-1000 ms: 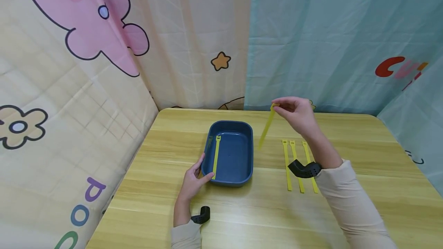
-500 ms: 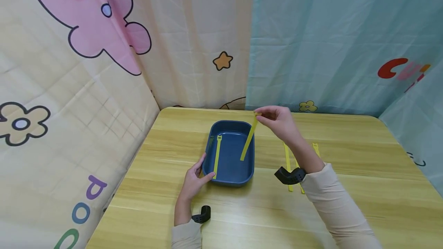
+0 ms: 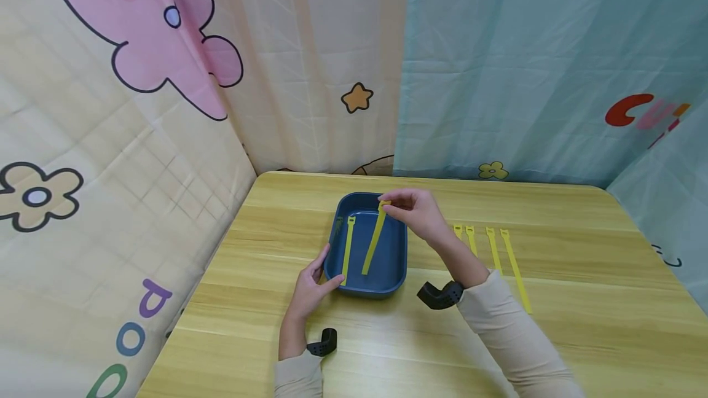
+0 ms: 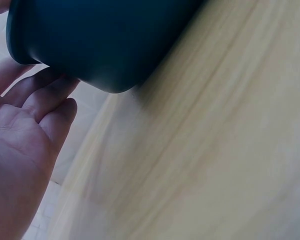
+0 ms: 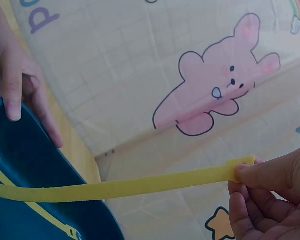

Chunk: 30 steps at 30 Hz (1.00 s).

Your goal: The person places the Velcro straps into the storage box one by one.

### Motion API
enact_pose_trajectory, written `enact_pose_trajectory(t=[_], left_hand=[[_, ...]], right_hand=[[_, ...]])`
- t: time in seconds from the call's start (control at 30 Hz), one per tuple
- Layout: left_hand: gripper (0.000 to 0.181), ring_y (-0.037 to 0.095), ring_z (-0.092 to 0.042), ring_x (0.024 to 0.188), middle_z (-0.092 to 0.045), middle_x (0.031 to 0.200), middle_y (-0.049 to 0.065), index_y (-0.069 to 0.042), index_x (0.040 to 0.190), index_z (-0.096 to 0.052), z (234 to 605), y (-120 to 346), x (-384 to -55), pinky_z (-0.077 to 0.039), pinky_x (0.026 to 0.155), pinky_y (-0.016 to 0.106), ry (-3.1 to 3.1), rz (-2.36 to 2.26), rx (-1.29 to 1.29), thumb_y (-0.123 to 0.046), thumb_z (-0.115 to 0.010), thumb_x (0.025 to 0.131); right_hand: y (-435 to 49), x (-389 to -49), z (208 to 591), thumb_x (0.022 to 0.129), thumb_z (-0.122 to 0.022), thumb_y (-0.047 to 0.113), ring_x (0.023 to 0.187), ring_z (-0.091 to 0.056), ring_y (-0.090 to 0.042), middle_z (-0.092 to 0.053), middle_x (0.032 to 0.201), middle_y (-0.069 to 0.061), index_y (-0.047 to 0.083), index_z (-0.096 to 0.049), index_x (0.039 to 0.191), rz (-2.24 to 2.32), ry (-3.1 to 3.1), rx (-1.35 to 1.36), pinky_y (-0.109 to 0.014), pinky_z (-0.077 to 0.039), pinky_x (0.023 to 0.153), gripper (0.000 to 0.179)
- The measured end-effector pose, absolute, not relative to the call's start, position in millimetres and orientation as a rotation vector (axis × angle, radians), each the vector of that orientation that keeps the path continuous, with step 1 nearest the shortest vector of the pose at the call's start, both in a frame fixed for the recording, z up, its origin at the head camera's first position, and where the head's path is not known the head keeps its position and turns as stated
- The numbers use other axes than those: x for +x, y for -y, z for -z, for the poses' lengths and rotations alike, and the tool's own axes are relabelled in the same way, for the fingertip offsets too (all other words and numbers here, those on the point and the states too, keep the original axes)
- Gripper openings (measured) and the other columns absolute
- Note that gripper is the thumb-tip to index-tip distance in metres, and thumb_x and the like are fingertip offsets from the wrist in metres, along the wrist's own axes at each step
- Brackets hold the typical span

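Note:
My right hand [image 3: 417, 215] pinches the slotted head of a yellow hook-and-loop cable tie [image 3: 374, 241] between thumb and fingers. The tie hangs at a slant over the inside of a blue rectangular box [image 3: 405, 250]. Another yellow tie [image 3: 347, 253] lies lengthwise along the box's left side. At the near left corner, my left hand [image 3: 306, 292] holds the box, thumb over the rim and fingers along the outer wall. In the right wrist view, the held tie [image 5: 125, 188] stretches from the right fingertips across the box's rim.
Several more yellow ties [image 3: 515, 266] lie side by side on the wooden table [image 3: 597, 300], right of the box and partly behind the right forearm. Printed curtains [image 3: 470, 66] rise behind the table and along its left side.
My right hand has carried the yellow tie leftward and lower, from beside the box to over its inside. The left hand keeps its hold on the box. More ties on the table show now.

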State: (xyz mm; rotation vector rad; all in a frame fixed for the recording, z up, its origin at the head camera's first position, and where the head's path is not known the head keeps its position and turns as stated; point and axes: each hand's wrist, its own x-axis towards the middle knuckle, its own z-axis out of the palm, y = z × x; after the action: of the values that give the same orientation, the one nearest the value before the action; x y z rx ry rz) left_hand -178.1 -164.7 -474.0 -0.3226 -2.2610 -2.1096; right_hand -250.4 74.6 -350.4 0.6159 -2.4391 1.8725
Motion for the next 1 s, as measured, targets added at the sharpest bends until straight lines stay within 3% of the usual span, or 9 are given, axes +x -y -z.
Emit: enact_pose_trajectory(t=[0.23, 0.47, 0.67, 1.0], left_hand=[[0.070, 0.025, -0.020, 0.134, -0.025, 0.146, 0.016, 0.007, 0.139, -0.029, 475, 166, -177, -0.019, 0.106, 0.033, 2.266, 2.112, -0.282, 0.002, -0.067, 0.081], [0.069, 0.027, -0.020, 0.134, -0.024, 0.146, 0.017, 0.007, 0.140, -0.028, 475, 167, -177, -0.019, 0.106, 0.034, 2.273, 2.103, -0.278, 0.003, -0.065, 0.082], [0.069, 0.027, -0.021, 0.134, -0.024, 0.146, 0.017, 0.007, 0.140, -0.028, 473, 167, -178, -0.020, 0.106, 0.033, 2.283, 2.086, -0.306, 0.001, -0.066, 0.082], [0.069, 0.027, -0.021, 0.133, -0.024, 0.146, 0.018, 0.009, 0.139, -0.027, 473, 164, -179, -0.019, 0.106, 0.035, 2.256, 2.100, -0.349, 0.003, -0.065, 0.082]], right_hand=[[-62, -249, 362, 0.085, -0.065, 0.005, 0.080, -0.060, -0.022, -0.067, 0.095, -0.011, -0.001, -0.068, 0.103, -1.911, 2.471, 0.627, -0.028, -0.052, 0.071, 0.020], [-52, -251, 373, 0.084, -0.066, 0.004, 0.079, -0.059, -0.026, -0.066, 0.091, -0.009, -0.002, -0.068, 0.102, -2.028, 2.488, 0.649, -0.036, -0.052, 0.074, 0.019], [-47, -259, 381, 0.083, -0.067, 0.004, 0.077, -0.057, -0.019, -0.065, 0.091, -0.009, -0.002, -0.068, 0.102, -2.031, 2.534, 0.547, -0.034, -0.052, 0.075, 0.020], [-43, -277, 398, 0.083, -0.067, 0.005, 0.080, -0.054, -0.021, -0.066, 0.093, -0.007, 0.001, -0.070, 0.102, -1.998, 2.637, 0.347, -0.032, -0.051, 0.078, 0.019]])
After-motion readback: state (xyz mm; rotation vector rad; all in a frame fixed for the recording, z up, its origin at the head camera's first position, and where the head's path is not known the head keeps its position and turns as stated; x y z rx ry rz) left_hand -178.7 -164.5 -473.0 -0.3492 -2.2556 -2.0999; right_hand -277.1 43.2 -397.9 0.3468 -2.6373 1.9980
